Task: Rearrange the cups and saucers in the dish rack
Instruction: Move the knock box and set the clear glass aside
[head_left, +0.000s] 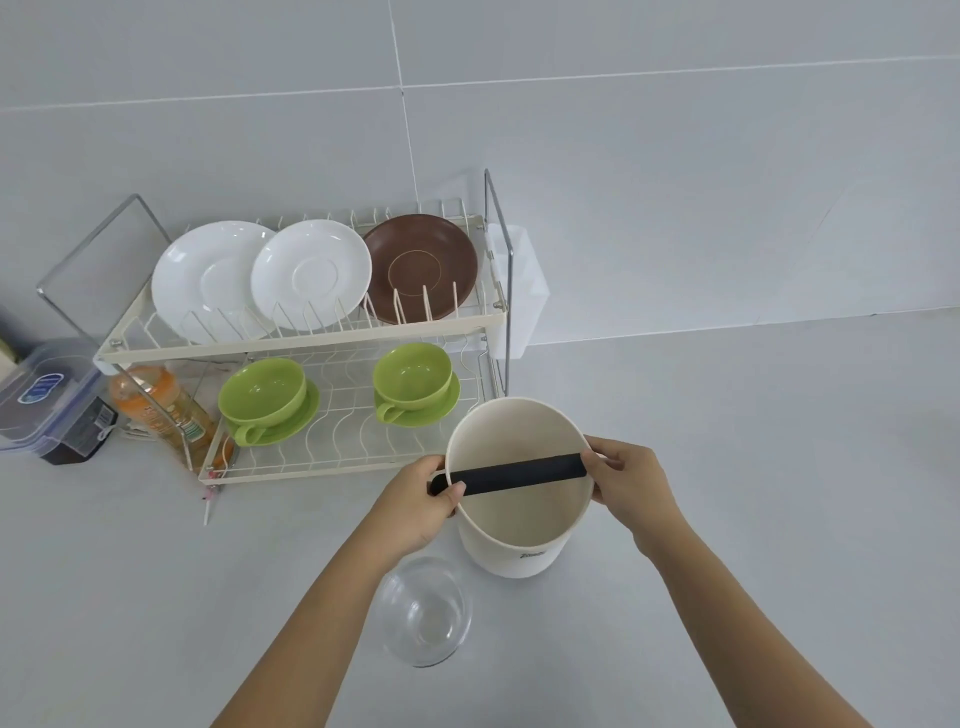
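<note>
A two-tier cream wire dish rack (291, 343) stands against the wall. Its upper tier holds two white saucers (208, 278) (311, 273) and a brown saucer (421, 265), all on edge. On the lower tier sit two green cups, the left cup (262, 392) and the right cup (413, 374), each on a green saucer. In front of the rack's right end stands a cream bucket (519, 512) with a black bar (519, 470) across its mouth. My left hand (421, 506) grips the bar's left end at the rim. My right hand (631, 483) grips the bucket's right rim at the bar's other end.
A clear glass bowl (426, 610) sits on the counter below the bucket, near my left forearm. Left of the rack are an orange bottle (166, 410) and a lidded plastic box (47, 395). A white plastic holder (519, 291) hangs on the rack's right side.
</note>
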